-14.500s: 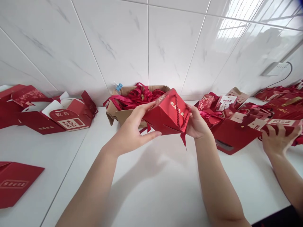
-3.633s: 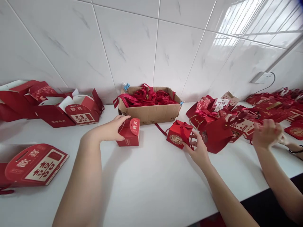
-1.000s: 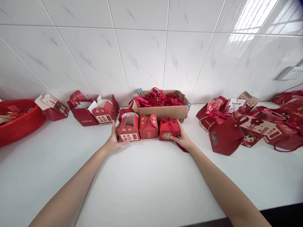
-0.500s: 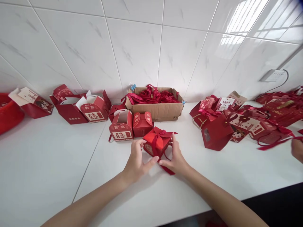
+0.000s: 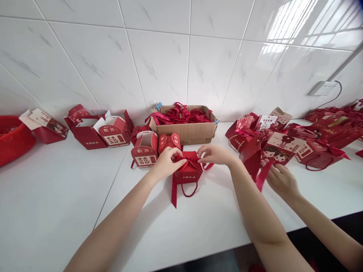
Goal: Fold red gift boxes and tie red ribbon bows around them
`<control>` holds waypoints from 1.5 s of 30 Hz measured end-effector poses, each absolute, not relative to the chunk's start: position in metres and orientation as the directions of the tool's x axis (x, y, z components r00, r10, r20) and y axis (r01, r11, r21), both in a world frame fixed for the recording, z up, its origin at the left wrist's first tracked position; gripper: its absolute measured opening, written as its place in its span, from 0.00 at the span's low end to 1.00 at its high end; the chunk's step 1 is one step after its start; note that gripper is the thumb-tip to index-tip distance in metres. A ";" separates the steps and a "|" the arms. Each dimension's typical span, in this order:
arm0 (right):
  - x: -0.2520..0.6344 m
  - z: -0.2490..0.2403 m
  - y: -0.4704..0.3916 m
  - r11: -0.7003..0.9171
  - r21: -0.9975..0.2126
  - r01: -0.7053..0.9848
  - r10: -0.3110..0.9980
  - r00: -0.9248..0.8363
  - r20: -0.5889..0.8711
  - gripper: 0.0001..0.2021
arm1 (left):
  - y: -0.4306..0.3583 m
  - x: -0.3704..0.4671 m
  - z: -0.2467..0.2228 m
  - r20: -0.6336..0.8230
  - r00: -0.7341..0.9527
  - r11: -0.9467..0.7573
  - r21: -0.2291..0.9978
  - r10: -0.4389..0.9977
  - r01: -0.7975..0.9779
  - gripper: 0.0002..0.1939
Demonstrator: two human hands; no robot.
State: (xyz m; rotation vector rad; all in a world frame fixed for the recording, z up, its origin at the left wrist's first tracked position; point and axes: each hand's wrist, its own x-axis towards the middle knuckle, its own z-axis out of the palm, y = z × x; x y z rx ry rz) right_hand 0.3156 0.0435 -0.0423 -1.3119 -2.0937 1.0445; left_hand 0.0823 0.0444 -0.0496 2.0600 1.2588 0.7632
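Note:
In front of me a red gift box (image 5: 188, 176) stands on the white table, a twisted cord handle hanging from its near side. A red ribbon (image 5: 174, 190) is tied in a bow on its top, with tails trailing to both sides. My left hand (image 5: 168, 161) pinches the left side of the bow between thumb and fingers. On the other side, my right hand (image 5: 212, 155) pinches the ribbon at the bow's right. Just behind the left hand stand an open-topped red box (image 5: 146, 155) with cream lettering and a closed red box (image 5: 167, 141).
A cardboard box (image 5: 195, 134) of red ribbons stands against the tiled wall. More boxes (image 5: 87, 138) and a red basin (image 5: 17, 145) are at the left. At the right, a co-worker's hand (image 5: 280, 179) holds a ribbon beside several gift boxes (image 5: 283, 145).
The gift box has been turned, so its cord handle now faces me. Both hands have moved up from its sides onto the bow. The co-worker's hand has reached in from the right.

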 end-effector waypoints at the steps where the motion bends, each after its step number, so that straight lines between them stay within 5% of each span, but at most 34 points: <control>1: 0.316 -0.039 0.046 0.258 -0.778 0.573 0.897 -0.441 -0.027 0.08 | 0.049 0.081 -0.044 0.137 0.421 -0.380 0.726 0.896 0.573 0.10; 13: 0.305 -0.025 0.051 0.259 -0.550 0.794 0.882 -0.427 -0.202 0.13 | 0.049 0.075 -0.018 -0.048 0.584 -0.487 0.499 0.810 0.717 0.08; 23: 0.307 -0.025 0.050 0.274 -0.531 0.802 0.863 -0.448 -0.232 0.15 | 0.053 0.073 -0.022 -0.090 0.627 -0.529 0.454 0.774 0.718 0.08; 38: 0.324 -0.017 0.044 0.158 -0.753 0.638 0.875 -0.444 -0.193 0.14 | 0.048 0.072 -0.011 -0.092 0.567 -0.431 0.554 0.819 0.712 0.07; 45: 0.300 -0.011 0.036 0.238 -0.962 0.134 0.880 -0.449 0.155 0.12 | 0.030 0.097 -0.016 -0.044 0.577 -0.376 0.718 0.815 0.586 0.14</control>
